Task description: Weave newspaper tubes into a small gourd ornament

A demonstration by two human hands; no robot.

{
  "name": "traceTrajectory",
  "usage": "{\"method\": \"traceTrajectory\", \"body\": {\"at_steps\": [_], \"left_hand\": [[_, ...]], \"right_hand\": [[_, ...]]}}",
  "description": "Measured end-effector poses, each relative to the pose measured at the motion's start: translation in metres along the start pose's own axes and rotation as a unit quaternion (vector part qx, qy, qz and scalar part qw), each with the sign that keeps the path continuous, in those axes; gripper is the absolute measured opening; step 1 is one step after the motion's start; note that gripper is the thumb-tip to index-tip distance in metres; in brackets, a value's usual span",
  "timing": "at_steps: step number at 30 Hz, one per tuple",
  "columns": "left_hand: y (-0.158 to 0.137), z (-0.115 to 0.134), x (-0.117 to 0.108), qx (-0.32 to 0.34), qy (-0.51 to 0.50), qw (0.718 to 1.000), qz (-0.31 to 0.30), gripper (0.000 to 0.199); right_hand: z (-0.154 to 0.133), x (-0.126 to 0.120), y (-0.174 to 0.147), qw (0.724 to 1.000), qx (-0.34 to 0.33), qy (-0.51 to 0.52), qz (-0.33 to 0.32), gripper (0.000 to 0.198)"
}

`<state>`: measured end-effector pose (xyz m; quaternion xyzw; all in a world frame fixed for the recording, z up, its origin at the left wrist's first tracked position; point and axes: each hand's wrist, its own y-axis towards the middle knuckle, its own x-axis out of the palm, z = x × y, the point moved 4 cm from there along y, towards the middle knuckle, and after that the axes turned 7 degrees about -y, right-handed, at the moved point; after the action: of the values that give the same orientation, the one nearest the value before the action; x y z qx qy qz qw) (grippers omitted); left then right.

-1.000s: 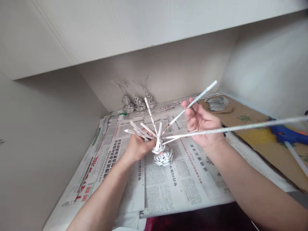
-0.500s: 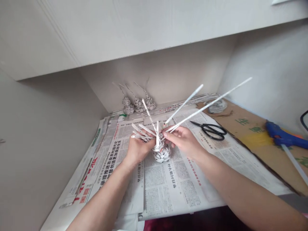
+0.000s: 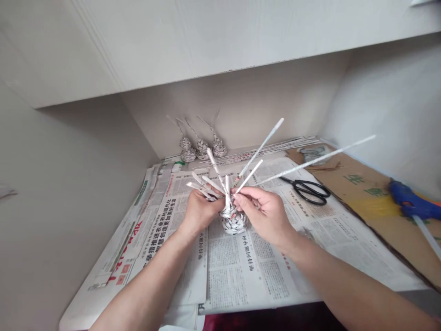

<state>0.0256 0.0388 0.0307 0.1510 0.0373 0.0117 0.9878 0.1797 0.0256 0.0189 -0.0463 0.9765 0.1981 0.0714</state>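
Observation:
Between my hands stands a small round woven gourd body (image 3: pixel 234 224) of rolled newspaper, with several paper sticks (image 3: pixel 215 166) fanning out of its top. My left hand (image 3: pixel 202 209) is closed around the left side of its neck, gripping the woven piece and the sticks there. At the right of the neck, my right hand (image 3: pixel 260 209) pinches a paper stick between thumb and fingers. One long paper tube (image 3: pixel 320 160) runs out from behind the right hand toward the right. The fingertips at the back of the neck are hidden.
Newspaper (image 3: pixel 237 280) covers the table. Three finished woven gourds (image 3: pixel 202 149) and a bundle of paper sticks (image 3: pixel 272 149) lie along the back wall. Black scissors (image 3: pixel 310 191) rest at right, near cardboard (image 3: pixel 358 197) with a blue glue gun (image 3: pixel 409 197). A cabinet overhangs the back.
The long tube on the right has swung lower, away from a shorter stick that now stands apart beside my right thumb. My right hand has turned slightly; the left keeps its hold.

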Motion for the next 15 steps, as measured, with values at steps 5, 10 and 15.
{"method": "traceTrajectory", "body": {"at_steps": [5,10,15], "left_hand": [[-0.005,0.007,0.005,0.021,0.036,0.998,-0.036,0.006],[-0.005,0.009,0.003,0.009,0.062,0.998,-0.005,0.008],[-0.006,0.007,0.006,-0.018,0.043,0.999,-0.012,0.006]], "right_hand": [[-0.006,0.004,-0.004,0.997,-0.031,-0.069,-0.023,0.025],[-0.029,0.006,-0.015,0.99,-0.099,-0.032,-0.095,0.032],[-0.031,0.007,-0.015,0.983,-0.11,0.038,-0.145,0.025]]}}
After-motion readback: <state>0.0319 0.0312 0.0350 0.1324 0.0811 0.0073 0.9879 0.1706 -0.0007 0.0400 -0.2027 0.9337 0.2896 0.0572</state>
